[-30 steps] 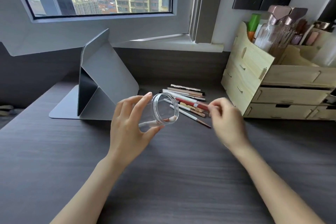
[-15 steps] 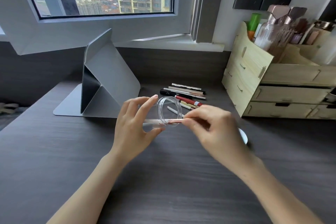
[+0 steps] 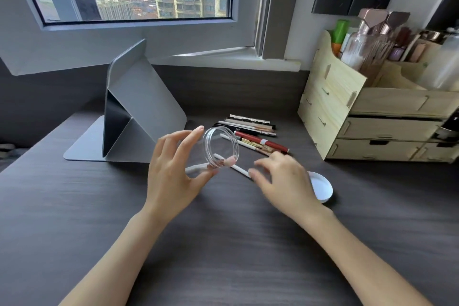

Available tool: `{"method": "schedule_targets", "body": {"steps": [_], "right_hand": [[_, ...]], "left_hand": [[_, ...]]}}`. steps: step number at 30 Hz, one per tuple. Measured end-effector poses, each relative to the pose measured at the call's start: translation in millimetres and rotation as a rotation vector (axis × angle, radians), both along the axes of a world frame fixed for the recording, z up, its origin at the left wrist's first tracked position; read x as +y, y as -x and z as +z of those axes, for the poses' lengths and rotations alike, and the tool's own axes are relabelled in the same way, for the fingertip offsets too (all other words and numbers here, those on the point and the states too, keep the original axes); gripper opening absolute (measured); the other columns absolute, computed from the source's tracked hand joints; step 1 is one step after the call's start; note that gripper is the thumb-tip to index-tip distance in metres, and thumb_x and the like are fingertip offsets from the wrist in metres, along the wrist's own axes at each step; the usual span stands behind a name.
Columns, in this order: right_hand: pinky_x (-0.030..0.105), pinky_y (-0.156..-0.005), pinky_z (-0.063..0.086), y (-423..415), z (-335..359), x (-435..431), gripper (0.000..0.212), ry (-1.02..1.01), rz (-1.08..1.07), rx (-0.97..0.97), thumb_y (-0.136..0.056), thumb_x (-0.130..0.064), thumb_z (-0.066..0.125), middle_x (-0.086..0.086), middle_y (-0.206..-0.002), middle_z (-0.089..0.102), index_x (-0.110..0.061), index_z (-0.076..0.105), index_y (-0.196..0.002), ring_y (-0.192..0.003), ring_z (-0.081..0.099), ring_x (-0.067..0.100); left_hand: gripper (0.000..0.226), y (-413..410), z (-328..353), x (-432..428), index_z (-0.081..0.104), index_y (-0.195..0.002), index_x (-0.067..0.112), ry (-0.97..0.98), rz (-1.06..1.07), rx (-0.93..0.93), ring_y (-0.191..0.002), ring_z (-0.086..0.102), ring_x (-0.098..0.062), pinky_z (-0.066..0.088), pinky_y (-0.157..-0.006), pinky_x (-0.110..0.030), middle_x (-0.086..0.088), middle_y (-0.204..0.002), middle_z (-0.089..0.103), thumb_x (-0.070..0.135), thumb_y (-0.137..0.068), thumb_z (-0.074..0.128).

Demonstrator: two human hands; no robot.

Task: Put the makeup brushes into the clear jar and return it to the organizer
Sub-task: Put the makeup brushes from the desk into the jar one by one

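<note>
My left hand holds the clear jar tilted above the desk, its open mouth turned toward me and to the right. One brush lies inside it, pink head at the rim. A second, white-handled brush slants out of the mouth toward my right hand. That hand's fingers are loosely apart, with one fingertip at the handle's outer end. Several more brushes and pencils lie in a row on the desk behind the jar. The wooden organizer stands at the right.
The jar's white lid lies on the desk just right of my right hand. A grey folded stand sits to the left. Bottles and tubes fill the organizer's top. A window ledge runs along the back.
My right hand took a brush from the row, brought it to the jar's mouth and slid it in. Now its fingers have loosened and drawn back to the right. The jar has stayed in my left hand.
</note>
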State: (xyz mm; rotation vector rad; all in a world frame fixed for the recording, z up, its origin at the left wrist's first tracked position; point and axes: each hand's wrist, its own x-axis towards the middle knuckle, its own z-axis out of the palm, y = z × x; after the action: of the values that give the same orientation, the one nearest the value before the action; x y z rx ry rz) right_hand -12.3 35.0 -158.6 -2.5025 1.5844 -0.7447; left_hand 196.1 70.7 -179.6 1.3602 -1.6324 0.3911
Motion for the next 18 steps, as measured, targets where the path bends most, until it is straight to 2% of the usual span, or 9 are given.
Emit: {"method": "schedule_targets", "body": {"steps": [2,6,9,13,14,17,18], "right_hand": [[0.033,-0.079,0.042,-1,-13,-1,0.033,-0.105,0.004,0.187,-0.089,-0.041,0.052,0.005,-0.104,0.059,-0.018,0.066,-0.109,-0.101,0.052,0.024],[0.038,-0.075,0.046,-3,-24,-2,0.025,-0.019,0.024,0.143,-0.093,-0.025,0.05,0.009,-0.099,0.06,-0.008,0.067,-0.099,-0.096,0.054,0.028],[0.039,-0.07,0.045,-4,-27,-3,0.02,0.039,0.006,0.136,-0.093,-0.022,0.05,0.009,-0.098,0.062,-0.007,0.063,-0.093,-0.093,0.056,0.03],[0.036,-0.068,0.042,15,-9,-11,0.014,0.02,-0.112,-0.223,-0.092,-0.018,0.052,0.009,-0.094,0.063,-0.009,0.063,-0.089,-0.085,0.059,0.032],[0.032,-0.067,0.042,23,0,-10,0.011,0.057,-0.098,-0.311,-0.09,-0.014,0.054,0.009,-0.089,0.063,-0.009,0.064,-0.086,-0.081,0.059,0.028],[0.011,-0.062,0.038,45,31,5,0.01,0.078,0.05,-0.475,-0.087,-0.011,0.058,0.004,-0.081,0.06,-0.014,0.066,-0.082,-0.072,0.054,0.009],[0.01,-0.061,0.038,48,39,12,0.01,0.075,0.102,-0.481,-0.086,-0.014,0.057,0.001,-0.08,0.059,-0.016,0.066,-0.082,-0.072,0.054,0.01]], "left_hand": [[0.069,0,1,0,0.05,-0.13,0.014,-0.004,0.006,0.015,-0.107,0.049,-0.021,0.029,-0.097,-0.011,-0.008,-0.118,0.059,0.044,-0.071,0.071],[0.068,0,1,1,0.05,-0.129,0.013,0.002,0.013,0.019,-0.106,0.05,-0.024,0.027,-0.099,-0.011,-0.01,-0.117,0.06,0.044,-0.072,0.072],[0.068,-1,1,1,0.051,-0.129,0.013,-0.002,0.019,0.031,-0.107,0.05,-0.023,0.027,-0.099,-0.011,-0.009,-0.117,0.06,0.043,-0.072,0.072],[0.068,-2,2,1,0.053,-0.129,0.012,-0.006,0.023,0.033,-0.108,0.049,-0.022,0.025,-0.099,-0.01,-0.009,-0.117,0.06,0.045,-0.072,0.071],[0.068,-2,2,1,0.053,-0.129,0.012,-0.005,0.022,0.032,-0.108,0.048,-0.022,0.025,-0.099,-0.009,-0.009,-0.117,0.06,0.045,-0.072,0.071],[0.068,-2,1,1,0.051,-0.129,0.014,0.014,0.016,0.029,-0.107,0.048,-0.021,0.027,-0.098,-0.012,-0.008,-0.117,0.059,0.043,-0.072,0.072],[0.068,-1,1,0,0.05,-0.129,0.016,0.022,0.01,0.027,-0.107,0.048,-0.021,0.029,-0.097,-0.013,-0.007,-0.117,0.059,0.041,-0.071,0.073]]}}
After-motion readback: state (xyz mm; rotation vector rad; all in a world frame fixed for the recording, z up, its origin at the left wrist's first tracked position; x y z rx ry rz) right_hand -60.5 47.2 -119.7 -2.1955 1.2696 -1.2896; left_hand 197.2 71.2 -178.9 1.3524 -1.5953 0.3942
